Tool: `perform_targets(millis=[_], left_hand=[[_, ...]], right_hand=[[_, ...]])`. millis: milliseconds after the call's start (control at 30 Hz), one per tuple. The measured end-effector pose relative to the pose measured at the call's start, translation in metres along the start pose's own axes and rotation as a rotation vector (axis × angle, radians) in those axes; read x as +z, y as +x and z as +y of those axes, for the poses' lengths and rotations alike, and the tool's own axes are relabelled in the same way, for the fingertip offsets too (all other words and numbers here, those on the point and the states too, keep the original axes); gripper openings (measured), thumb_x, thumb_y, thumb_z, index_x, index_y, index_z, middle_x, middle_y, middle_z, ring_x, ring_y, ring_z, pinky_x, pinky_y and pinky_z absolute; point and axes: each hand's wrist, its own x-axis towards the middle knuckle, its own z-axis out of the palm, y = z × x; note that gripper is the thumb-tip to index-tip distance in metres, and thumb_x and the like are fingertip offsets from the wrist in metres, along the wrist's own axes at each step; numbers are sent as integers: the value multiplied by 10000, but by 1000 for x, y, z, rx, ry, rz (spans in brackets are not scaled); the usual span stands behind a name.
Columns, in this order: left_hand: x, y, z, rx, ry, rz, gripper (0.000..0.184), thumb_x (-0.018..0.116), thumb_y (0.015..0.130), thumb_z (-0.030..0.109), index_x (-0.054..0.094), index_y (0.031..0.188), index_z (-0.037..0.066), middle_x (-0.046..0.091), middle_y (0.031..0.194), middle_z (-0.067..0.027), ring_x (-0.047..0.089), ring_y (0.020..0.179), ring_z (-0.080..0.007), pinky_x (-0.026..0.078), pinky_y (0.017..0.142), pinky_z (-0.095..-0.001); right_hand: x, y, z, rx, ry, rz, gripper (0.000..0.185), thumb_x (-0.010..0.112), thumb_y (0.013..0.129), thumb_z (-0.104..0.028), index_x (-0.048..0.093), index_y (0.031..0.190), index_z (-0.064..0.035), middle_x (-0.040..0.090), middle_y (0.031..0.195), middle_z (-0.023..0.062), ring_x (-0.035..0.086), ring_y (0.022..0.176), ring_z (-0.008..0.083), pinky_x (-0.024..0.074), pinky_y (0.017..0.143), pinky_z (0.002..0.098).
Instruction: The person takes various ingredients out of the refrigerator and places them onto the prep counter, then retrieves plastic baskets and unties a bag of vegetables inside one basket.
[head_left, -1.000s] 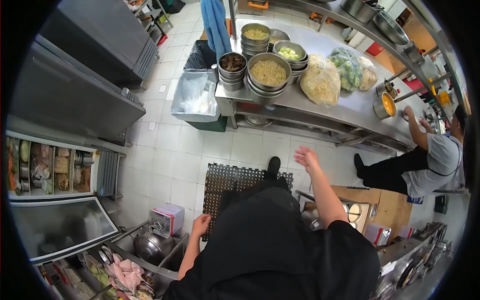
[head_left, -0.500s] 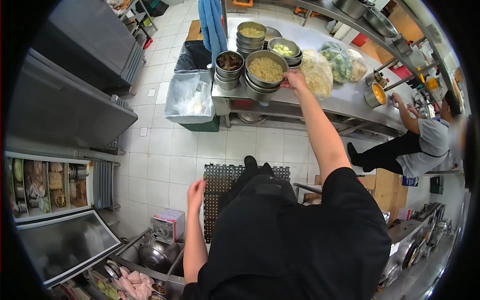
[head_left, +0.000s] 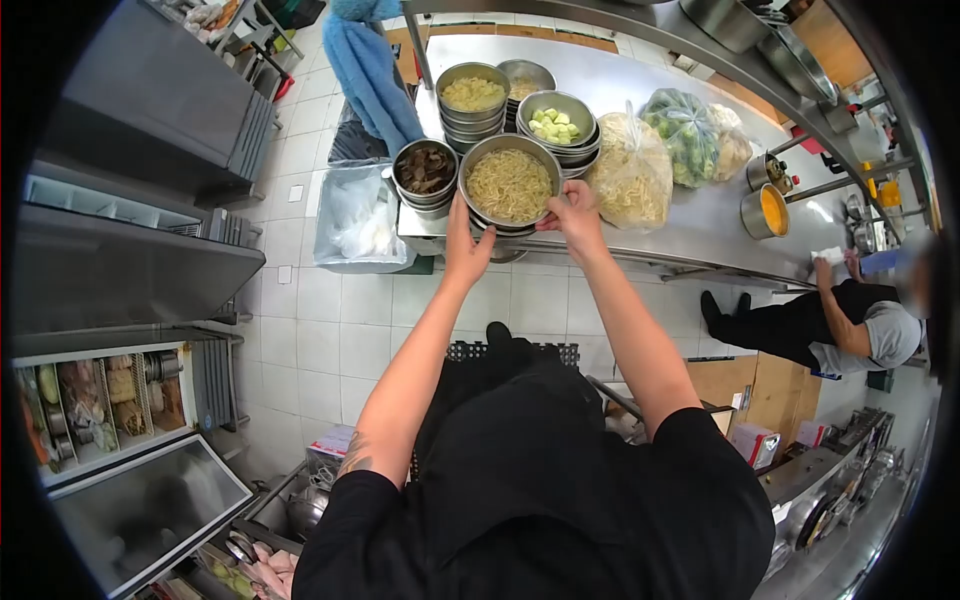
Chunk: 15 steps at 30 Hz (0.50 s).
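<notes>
At the counter's front edge stands a stack of metal bowls, the top metal bowl (head_left: 512, 183) filled with pale thin strands that look like bean sprouts. My right hand (head_left: 575, 216) pinches the rim of this bowl at its right. My left hand (head_left: 468, 243) is against the left side of the stack, fingers along the bowls and thumb at the front; its fingertips are partly hidden. Close by on the left is a stacked bowl of dark brown pieces (head_left: 425, 172). Behind are a bowl of pale yellow pieces (head_left: 473, 94) and a bowl of light green chunks (head_left: 554, 125).
Clear bags of pale strands (head_left: 630, 180) and green vegetables (head_left: 680, 135) lie on the steel counter (head_left: 690, 215). A lined bin (head_left: 350, 220) and blue towel (head_left: 370, 75) are at left. Rightward, a person (head_left: 850, 320) works near a pot of orange liquid (head_left: 765, 211).
My left hand has risen from my side to the bowl stack. My right hand stays at the rim. The view has moved closer to the counter, and the person at right has shifted.
</notes>
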Motion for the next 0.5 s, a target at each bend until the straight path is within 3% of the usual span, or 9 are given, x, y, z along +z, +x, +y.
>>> perform_targets(millis=[33, 200, 267, 300, 367, 500], left_hand=[[2, -2, -2, 56, -63, 13, 849, 616, 798, -46, 242, 1558, -1, 360, 1544, -231, 356, 1433, -383, 270, 1175, -407], [6, 1, -13, -113, -302, -22, 929, 591, 770, -74, 171, 1594, 21, 278, 1603, -226, 302, 1475, -369, 234, 1198, -394], [0, 6, -12, -42, -356, -82, 971, 564, 751, -103, 120, 1604, 30, 169, 1647, -226, 186, 1527, -361, 163, 1224, -390], [-3, 9, -9, -51, -364, -88, 971, 564, 751, -103, 120, 1604, 30, 169, 1647, -226, 186, 1527, -361, 163, 1224, -390], [-7, 19, -9, 132, -238, -153, 1005, 565, 736, -97, 77, 1606, 32, 50, 1669, -223, 59, 1551, -352, 100, 1237, -401], [-13, 18, -3, 51, -235, -205, 1061, 616, 744, -30, 0, 1605, 42, -3, 1673, -217, 11, 1552, -354, 76, 1240, -413]], right_hand=[[0, -1, -1, -14, 10, -9, 288, 601, 882, -15, 400, 1087, -1, 580, 1000, 153, 686, 631, 243, 608, 558, 345], [3, 0, -12, 101, 63, -13, 257, 579, 874, 21, 392, 1044, -24, 599, 915, 156, 676, 579, 254, 612, 514, 364], [2, 1, -12, 140, 119, -13, 241, 571, 862, 30, 399, 1017, -36, 610, 839, 154, 674, 562, 261, 614, 500, 380], [0, 0, -17, 148, 115, -3, 241, 571, 862, 30, 399, 1017, -36, 610, 839, 154, 674, 562, 261, 614, 500, 380], [-3, 0, -38, 119, 157, -55, 230, 578, 847, 34, 417, 996, -36, 617, 795, 151, 679, 565, 265, 619, 505, 389], [10, -11, -75, 73, 21, -36, 213, 587, 849, 6, 460, 1016, -27, 644, 763, 133, 678, 553, 244, 619, 528, 380]])
